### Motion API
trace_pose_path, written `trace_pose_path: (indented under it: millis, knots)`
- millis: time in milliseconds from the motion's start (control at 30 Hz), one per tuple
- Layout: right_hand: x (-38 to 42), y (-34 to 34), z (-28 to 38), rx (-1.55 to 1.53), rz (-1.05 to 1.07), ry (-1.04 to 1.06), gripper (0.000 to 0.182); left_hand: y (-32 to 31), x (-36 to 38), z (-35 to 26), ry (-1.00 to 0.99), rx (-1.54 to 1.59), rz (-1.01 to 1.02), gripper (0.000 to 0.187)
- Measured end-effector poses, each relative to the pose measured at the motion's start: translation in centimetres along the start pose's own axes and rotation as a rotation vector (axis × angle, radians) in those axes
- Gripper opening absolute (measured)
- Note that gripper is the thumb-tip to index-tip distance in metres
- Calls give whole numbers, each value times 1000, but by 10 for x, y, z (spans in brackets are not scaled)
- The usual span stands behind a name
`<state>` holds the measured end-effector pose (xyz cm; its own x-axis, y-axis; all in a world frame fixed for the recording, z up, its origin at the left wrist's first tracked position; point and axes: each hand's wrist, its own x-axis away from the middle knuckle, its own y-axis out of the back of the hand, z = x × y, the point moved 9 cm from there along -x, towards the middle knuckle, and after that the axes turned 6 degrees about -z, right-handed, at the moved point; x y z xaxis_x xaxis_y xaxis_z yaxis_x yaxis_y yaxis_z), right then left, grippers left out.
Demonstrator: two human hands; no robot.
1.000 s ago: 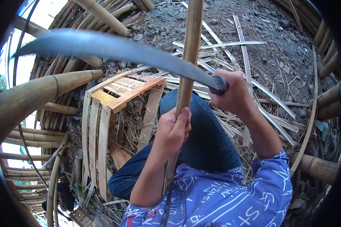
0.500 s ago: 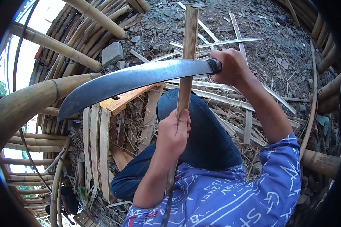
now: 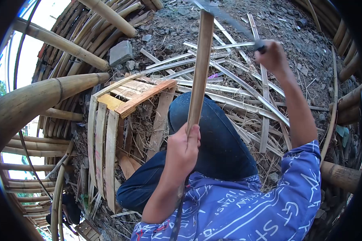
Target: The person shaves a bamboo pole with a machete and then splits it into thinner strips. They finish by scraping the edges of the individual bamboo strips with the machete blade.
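My left hand is closed round a long bamboo strip, thumb along its face. The strip stands upright in front of my bent knee, its lower end running down past my forearm. Up and to the right, my right hand grips the dark handle of a machete. Its blade is smeared by motion and points up and left, close to the strip's top end. Several split bamboo strips lie crossed on the ground beyond my knee.
A wooden crate stands left of my knee. Behind it lies a grey block. Thick bamboo poles cross the left side, and more poles line the right edge. Shavings and stones cover the soil.
My right hand has moved up and to the right, swinging the machete from across the strip to near its top end. My left hand and the strip have barely moved.
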<state>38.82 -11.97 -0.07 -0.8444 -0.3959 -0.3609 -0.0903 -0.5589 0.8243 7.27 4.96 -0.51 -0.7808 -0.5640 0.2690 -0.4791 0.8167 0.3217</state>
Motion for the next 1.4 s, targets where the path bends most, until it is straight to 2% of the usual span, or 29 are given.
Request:
trace_pose_path:
  millis: [33, 67, 133, 200, 233, 300, 400, 467, 567, 600, 667, 800, 933, 1067, 1233, 1400]
  knots:
    - [-4, 1, -34, -1, 4, -124, 13, 2, 4, 0, -61, -33, -20, 38]
    - [0, 12, -50, 33, -65, -154, 14, 5, 8, -1, -124, -66, -41, 38]
    - [8, 28, -71, 102, -139, -166, 16, 10, 3, 4, -58, 12, -16, 37]
    - [33, 29, -83, 118, -101, -205, 17, 3, 2, 13, 146, 259, 128, 36]
    - [48, 28, -87, 97, -68, -258, 17, 0, 0, 14, 112, 290, 160, 37]
    - [79, 34, -61, -78, -171, -235, 19, -6, -3, 9, 94, 275, 175, 38]
    - [106, 34, -14, -319, -158, -253, 19, -11, -5, 5, 121, 263, 217, 38]
    - [107, 36, 26, -552, -138, -161, 16, -14, -5, 6, 157, 276, 236, 38]
    - [96, 46, 80, -516, -36, 99, 8, -16, -4, 6, 132, 227, 222, 38]
    - [91, 47, 87, -518, -45, 96, 8, -17, -4, 3, 106, 198, 194, 38]
    - [87, 44, 112, -390, 7, 259, 6, -19, -2, 2, 77, 166, 165, 39]
    - [71, 32, 119, -120, 40, 383, 11, -12, 2, 0, -94, -23, 38, 39]
    - [62, 25, 114, -110, 47, 392, 13, -9, 6, -10, -184, -204, -1, 37]
    - [55, 13, 110, -91, 68, 402, 15, -9, 6, 3, -103, -150, 16, 36]
    - [45, 8, 99, -96, 29, 406, 22, -7, 7, 7, -75, -79, 22, 37]
    - [42, 9, 93, -64, -3, 417, 21, -7, 8, 3, -106, -129, 12, 38]
